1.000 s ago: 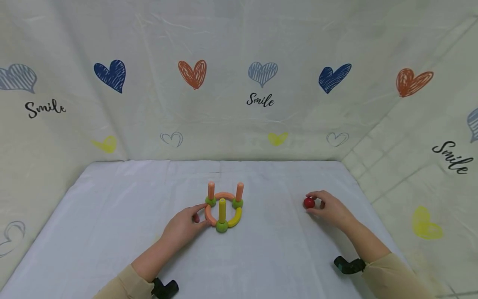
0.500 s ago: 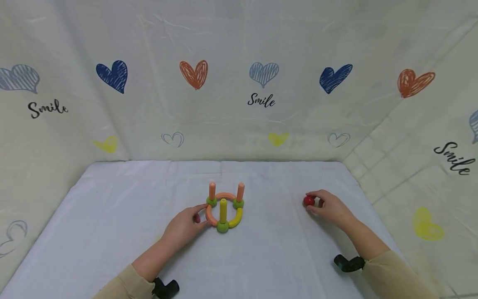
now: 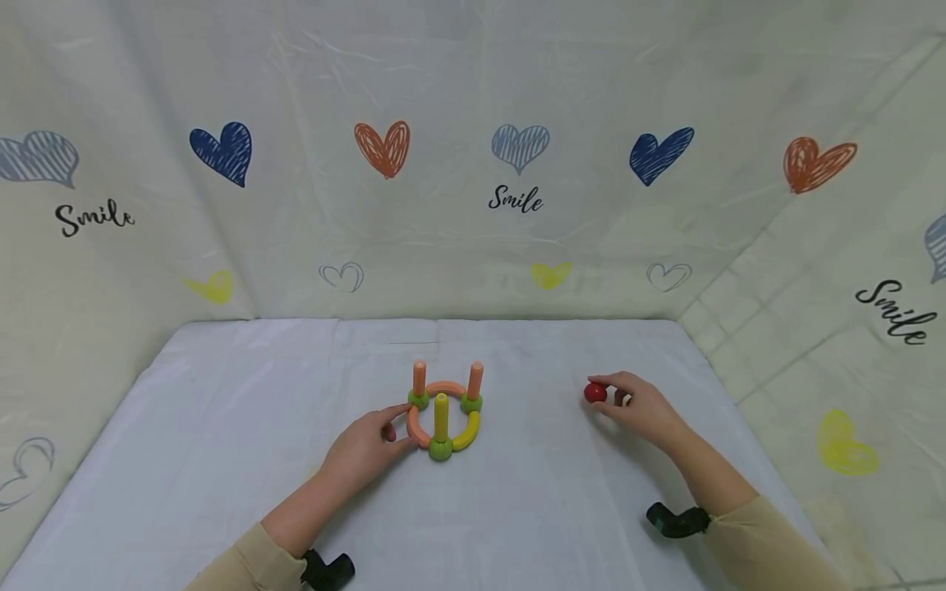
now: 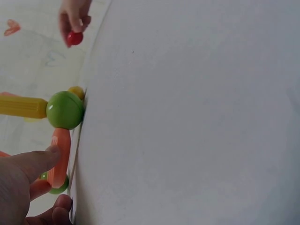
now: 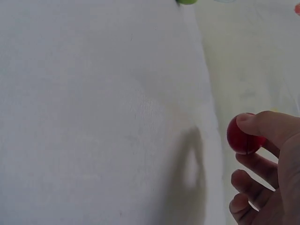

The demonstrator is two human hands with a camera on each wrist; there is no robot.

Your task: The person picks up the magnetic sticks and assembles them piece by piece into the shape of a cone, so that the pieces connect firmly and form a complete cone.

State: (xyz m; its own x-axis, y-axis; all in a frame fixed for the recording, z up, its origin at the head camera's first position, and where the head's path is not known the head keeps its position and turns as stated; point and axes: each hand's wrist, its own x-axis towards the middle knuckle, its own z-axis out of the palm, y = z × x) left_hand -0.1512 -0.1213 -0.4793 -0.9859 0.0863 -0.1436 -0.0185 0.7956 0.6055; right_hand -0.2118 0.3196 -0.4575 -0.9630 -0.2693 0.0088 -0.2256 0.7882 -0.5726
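Observation:
A toy ring of curved rods [image 3: 466, 435] and green balls [image 3: 440, 450] lies on the white-covered table, with two orange upright rods [image 3: 419, 377] and a yellow upright rod [image 3: 441, 419]. My left hand [image 3: 360, 447] holds the ring's left side, its thumb on the curved orange rod [image 4: 59, 161] in the left wrist view. Off to the right, my right hand [image 3: 641, 408] pinches a red ball [image 3: 594, 392] between thumb and fingers. A groove crosses this red ball [image 5: 244, 135] in the right wrist view, and a shadow lies below the hand.
White cloth covers the table [image 3: 532, 509], whose far edge meets a pale hanging sheet [image 3: 443, 238] printed with hearts and "Smile". Dark wrist bands [image 3: 676, 521] sit at both sleeves.
My right hand has moved a little to the left and up from its earlier place, carrying the red ball. The left hand and the toy ring stay nearly still.

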